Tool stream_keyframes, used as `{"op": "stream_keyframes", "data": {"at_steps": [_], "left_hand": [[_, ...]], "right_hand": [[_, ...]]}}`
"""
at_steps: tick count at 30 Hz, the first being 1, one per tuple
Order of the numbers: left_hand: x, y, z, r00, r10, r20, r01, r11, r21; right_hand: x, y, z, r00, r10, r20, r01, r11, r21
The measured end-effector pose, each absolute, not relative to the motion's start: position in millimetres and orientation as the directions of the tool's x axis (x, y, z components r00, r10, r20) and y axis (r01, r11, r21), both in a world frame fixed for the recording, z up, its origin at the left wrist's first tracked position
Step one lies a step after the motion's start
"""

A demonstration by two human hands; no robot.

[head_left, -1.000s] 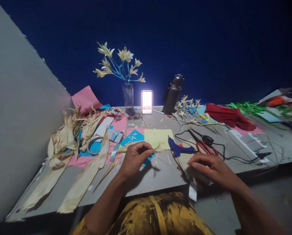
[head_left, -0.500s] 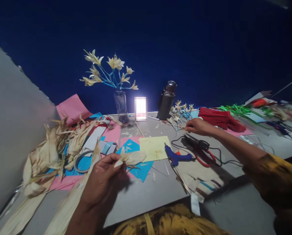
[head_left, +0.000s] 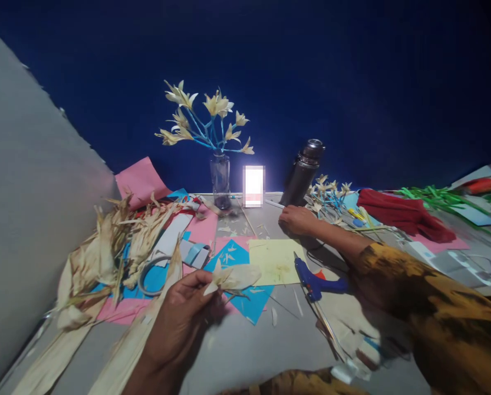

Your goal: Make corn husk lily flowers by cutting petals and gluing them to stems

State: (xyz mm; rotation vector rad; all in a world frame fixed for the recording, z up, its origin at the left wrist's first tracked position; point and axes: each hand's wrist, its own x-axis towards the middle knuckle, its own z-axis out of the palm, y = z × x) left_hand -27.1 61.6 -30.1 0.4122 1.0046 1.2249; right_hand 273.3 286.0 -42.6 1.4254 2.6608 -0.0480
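My left hand (head_left: 187,312) is closed in a pinch on a pale dried-husk flower (head_left: 235,276), its long petal pointing right over the blue paper (head_left: 251,307). My right hand (head_left: 298,220) reaches to the back of the table, just in front of the dark flask (head_left: 302,173). Its curled fingers are at the near end of a slim white pen (head_left: 274,203); the fingertips are partly hidden. A blue glue gun (head_left: 317,282) lies below my right forearm, by a yellow sheet (head_left: 274,258).
A glass vase (head_left: 220,178) holds husk flowers (head_left: 218,104) on blue stems. Dried husks (head_left: 105,241) and a tape roll (head_left: 152,277) lie left. Beyond my right arm are smaller husk flowers (head_left: 327,189), red cloth (head_left: 405,214) and green strips (head_left: 428,195). A bright blurred rectangle (head_left: 253,186) stands at the back.
My right hand has moved left, from beside the small husk flowers and pliers to the white pen by the flask. My left hand still pinches the husk flower. The view has shifted left.
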Motion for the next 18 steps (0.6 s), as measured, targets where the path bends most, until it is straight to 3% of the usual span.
{"op": "stream_keyframes", "data": {"at_steps": [5,18], "left_hand": [[-23,67,-33,0.048,0.936,-0.349,-0.565,0.314,0.763],[-10,66,-33,0.014,0.924,-0.381,-0.548,0.326,0.771]], "right_hand": [[278,290,-49,-0.54,0.837,-0.088,0.841,0.541,-0.022],[283,308,-51,-0.412,0.895,-0.168,0.879,0.342,-0.332]]}}
